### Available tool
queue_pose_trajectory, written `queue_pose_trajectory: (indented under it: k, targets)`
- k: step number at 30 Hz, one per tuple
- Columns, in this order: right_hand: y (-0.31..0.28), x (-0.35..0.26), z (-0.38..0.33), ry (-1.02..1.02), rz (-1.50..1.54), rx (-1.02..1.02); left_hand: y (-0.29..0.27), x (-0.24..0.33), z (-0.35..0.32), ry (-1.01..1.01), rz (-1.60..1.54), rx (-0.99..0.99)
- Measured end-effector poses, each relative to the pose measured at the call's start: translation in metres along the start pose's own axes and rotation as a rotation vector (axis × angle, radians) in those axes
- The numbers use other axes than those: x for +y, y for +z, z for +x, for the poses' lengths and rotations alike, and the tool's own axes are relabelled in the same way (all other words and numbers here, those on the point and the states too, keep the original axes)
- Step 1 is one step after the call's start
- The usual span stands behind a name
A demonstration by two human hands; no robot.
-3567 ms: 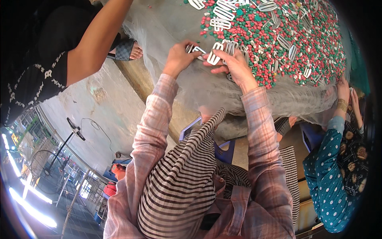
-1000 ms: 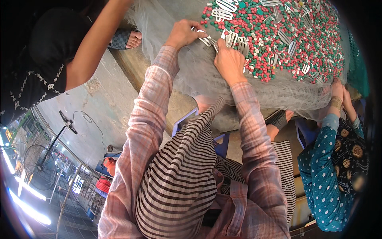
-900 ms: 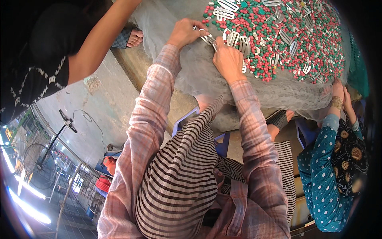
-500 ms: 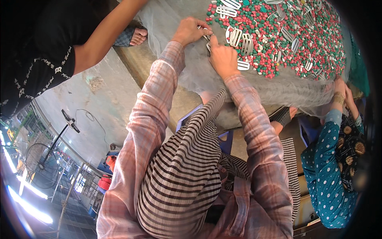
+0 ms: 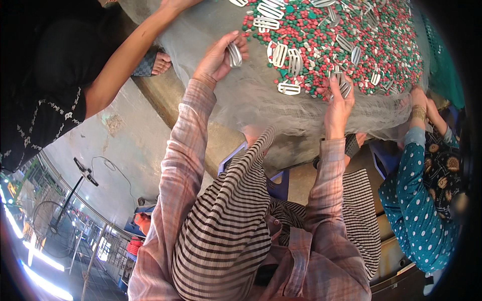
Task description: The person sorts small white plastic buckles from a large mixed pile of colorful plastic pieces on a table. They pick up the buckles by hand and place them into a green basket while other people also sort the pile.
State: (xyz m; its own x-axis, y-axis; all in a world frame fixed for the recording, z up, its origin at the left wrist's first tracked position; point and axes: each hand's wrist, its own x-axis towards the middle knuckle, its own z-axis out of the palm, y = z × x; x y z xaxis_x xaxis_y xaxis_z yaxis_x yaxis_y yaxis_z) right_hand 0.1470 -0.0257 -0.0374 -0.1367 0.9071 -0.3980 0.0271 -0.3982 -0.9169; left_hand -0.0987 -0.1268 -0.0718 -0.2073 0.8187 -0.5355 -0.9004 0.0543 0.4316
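While the left hand, just short of twelve o'clock from the middle of the view, curls around a small stack of slotted buckles, the right hand, at two o'clock, pinches a bunch of slotted buckles between thumb and fingers; how many each holds I cannot tell. That bunch is at the near edge of the red, green and white pellets, spread toward one o'clock. From the right hand, a flat white buckle lies between nine and ten o'clock, and a co-worker's hands are at three.
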Motion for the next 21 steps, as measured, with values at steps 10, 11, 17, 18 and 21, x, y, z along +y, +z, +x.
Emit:
queue_pose_trajectory:
  k: [10,11,17,18,21]
  targets:
    - [0.033,0.033,0.028,-0.373,-1.124,-0.154,0.033,-0.063,0.034,0.406,1.838,0.370]
    - [0.030,0.035,0.029,-0.359,-1.081,-0.145,0.027,-0.064,0.036,0.392,1.854,0.351]
    - [-0.045,0.032,0.057,0.272,0.121,-0.448,0.003,-0.024,0.018,-0.057,0.949,0.329]
    - [-0.042,0.024,0.051,0.274,0.192,-0.413,0.004,-0.020,0.012,-0.109,0.722,0.328]
    - [-0.042,-0.002,0.042,0.251,0.416,-0.541,0.008,-0.020,0.012,-0.008,0.474,0.217]
